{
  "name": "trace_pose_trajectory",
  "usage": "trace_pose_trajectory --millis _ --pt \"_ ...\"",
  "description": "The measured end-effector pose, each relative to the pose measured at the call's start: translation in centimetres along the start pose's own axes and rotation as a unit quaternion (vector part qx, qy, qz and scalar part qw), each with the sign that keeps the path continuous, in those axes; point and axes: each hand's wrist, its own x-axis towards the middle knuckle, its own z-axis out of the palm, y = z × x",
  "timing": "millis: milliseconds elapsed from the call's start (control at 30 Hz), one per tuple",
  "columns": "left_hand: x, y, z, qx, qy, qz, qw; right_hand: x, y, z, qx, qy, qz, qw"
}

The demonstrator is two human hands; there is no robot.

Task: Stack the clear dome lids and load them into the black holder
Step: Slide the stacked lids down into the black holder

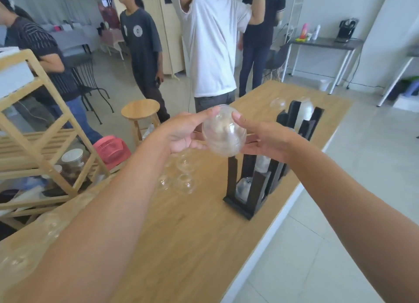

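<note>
The wooden table [204, 234] runs from the near left corner to the far right of the view. A wooden shelf unit [45, 144] stands beside its left edge. Beyond the far end of the table stands a person in a white shirt [210, 53].

The black holder [254, 189] stands upright on the right half of the table, near the right edge. Its compartments line up away from the camera. Clear lids sit inside the nearest compartment, and more show in the farthest one.

A round wooden stool [140, 110] and a red basket [111, 148] are on the floor, left of the table.

The left hand [181, 132] and right hand [265, 139] are raised above the table, just left of the holder's middle section. Both are clamped on the stack of clear dome lids [223, 132]. Each hand has its thumb on the upper edge and its fingers underneath. The stack is held in the air between the hands, clear of the table and outside the holder. The number of nested lids cannot be told.

Loose dome lids [186, 182] lie in a cluster on the table below the left hand. A single dome lid [277, 103] lies at the far end, just left of the holder.
</note>
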Motion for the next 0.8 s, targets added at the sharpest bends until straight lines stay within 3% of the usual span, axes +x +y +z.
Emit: trace_pose_trajectory --millis 367,800 --pt "7.9 1.2 6.3 0.075 -0.12 -0.047 0.989 -1.1 5.6 -7.3 0.163 0.136 0.017 0.977" --pt "11.9 -1.5 6.3 0.214 -0.158 -0.095 0.959 -0.7 10.0 -5.8 0.136 0.242 0.054 0.959"
